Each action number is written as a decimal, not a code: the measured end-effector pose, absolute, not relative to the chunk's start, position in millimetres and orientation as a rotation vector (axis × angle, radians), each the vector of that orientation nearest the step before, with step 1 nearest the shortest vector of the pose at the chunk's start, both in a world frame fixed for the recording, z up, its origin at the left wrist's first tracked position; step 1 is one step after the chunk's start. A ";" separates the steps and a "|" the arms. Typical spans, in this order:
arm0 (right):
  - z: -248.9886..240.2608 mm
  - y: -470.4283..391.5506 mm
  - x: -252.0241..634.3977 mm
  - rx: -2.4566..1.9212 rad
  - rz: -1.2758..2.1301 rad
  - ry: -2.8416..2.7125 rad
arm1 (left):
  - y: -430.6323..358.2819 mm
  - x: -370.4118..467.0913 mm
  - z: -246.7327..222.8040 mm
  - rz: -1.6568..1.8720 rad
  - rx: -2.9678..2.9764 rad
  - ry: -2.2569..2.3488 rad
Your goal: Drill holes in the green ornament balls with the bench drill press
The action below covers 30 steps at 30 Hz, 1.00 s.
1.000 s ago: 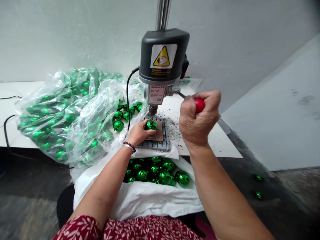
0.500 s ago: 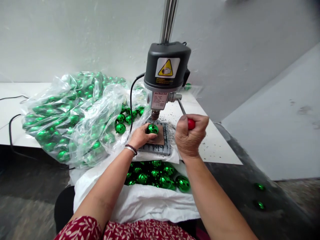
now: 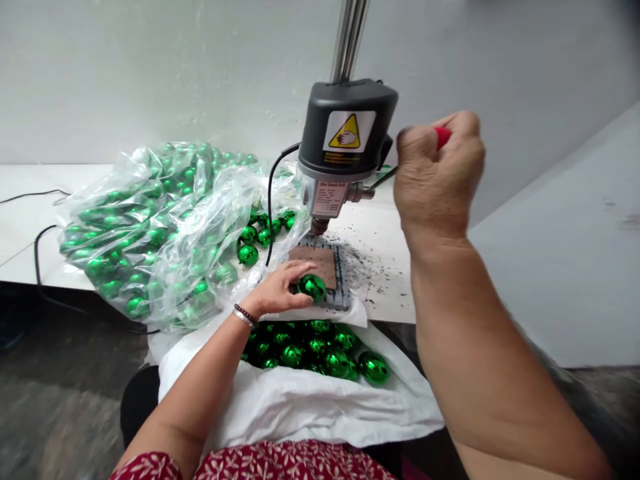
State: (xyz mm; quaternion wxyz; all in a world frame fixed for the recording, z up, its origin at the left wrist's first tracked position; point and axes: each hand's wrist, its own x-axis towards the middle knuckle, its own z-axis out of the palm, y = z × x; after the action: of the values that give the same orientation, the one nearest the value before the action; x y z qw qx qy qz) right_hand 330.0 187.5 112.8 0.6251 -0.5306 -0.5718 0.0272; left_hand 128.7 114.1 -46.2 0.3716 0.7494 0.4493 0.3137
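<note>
A black and grey bench drill (image 3: 349,127) stands at the middle, its bit above a brown board (image 3: 320,261) on a metal base plate (image 3: 343,293). My left hand (image 3: 283,290) is at the board's front left, fingers spread, with a shiny green ball (image 3: 311,287) between thumb and fingers; whether it still grips the ball is unclear. Raised to the right of the drill, my right hand (image 3: 440,177) is wrapped round the red knob (image 3: 443,137) of the drill's lever. Below the plate, several green balls (image 3: 336,362) lie in white cloth (image 3: 300,407) over my lap.
A large clear plastic bag (image 3: 135,233) full of green balls covers the left of the white table (image 3: 20,223). Several loose green balls (image 3: 247,254) lie at its opening. Dark shavings (image 3: 370,267) are scattered right of the plate. A black cable (image 3: 271,207) hangs left of the drill.
My right hand has risen with the lever. My left hand has drawn the ball back from under the bit toward me, and its fingers have spread wider.
</note>
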 end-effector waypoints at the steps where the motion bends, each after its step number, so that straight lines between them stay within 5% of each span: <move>1: 110.4 188.0 330.5 -1.208 0.053 -1.302 | 110.3 122.3 -43.3 0.791 1.907 1.142; 6: 103.8 190.6 331.3 -1.145 -0.020 -1.303 | 125.5 88.4 -28.4 0.938 1.751 1.884; 10: 104.4 189.5 330.8 -1.181 0.003 -1.310 | 155.0 66.0 -26.2 0.352 1.740 2.355; 16: 104.2 184.1 327.1 -1.196 0.080 -1.318 | 160.0 58.9 -30.4 0.002 1.827 2.314; 20: 107.1 180.0 324.4 -1.203 0.104 -1.310 | 145.1 61.4 -12.8 0.467 1.743 2.251; 23: 106.3 180.7 324.7 -1.186 0.109 -1.312 | 135.0 72.3 2.1 0.913 1.358 1.780; 30: 103.4 182.0 326.3 -1.071 0.090 -1.314 | 136.9 122.8 -11.2 0.956 1.012 1.324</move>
State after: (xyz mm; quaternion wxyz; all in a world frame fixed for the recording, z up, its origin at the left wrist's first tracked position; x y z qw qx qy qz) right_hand 326.3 182.0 103.4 0.6610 -0.4736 -0.5807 0.0400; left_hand 122.8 136.9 -11.2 0.5731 0.4317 0.5646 0.4079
